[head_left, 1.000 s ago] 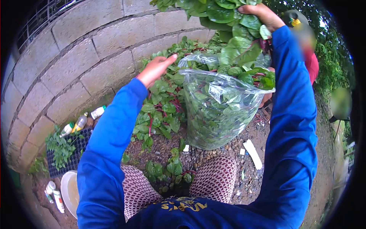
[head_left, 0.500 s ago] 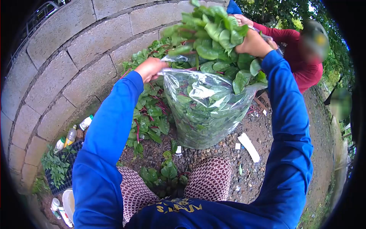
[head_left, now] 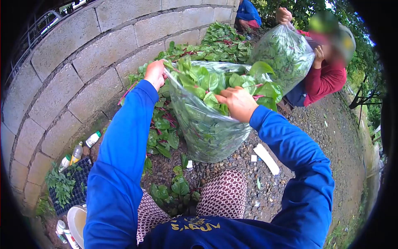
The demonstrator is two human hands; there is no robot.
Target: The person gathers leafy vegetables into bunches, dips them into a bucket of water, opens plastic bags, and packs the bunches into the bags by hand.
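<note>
A clear plastic bag full of green leaves with red stems stands upright on the gravel in front of me. My left hand grips the bag's rim at its left side. At the front right of the opening, my right hand rests on the leafy stems at the top, its fingers bent around some of them. Its fingertips are partly hidden among the leaves. More cut greens lie on the ground left of the bag.
A person in red holds another filled bag at the right. Someone in blue is farther back. A block wall curves along the left, near bottles, a seedling tray and a bucket.
My right hand has come down from above with its bunch of greens to the bag's opening. My left hand has taken hold of the rim. The co-worker's filled bag has come into view.
</note>
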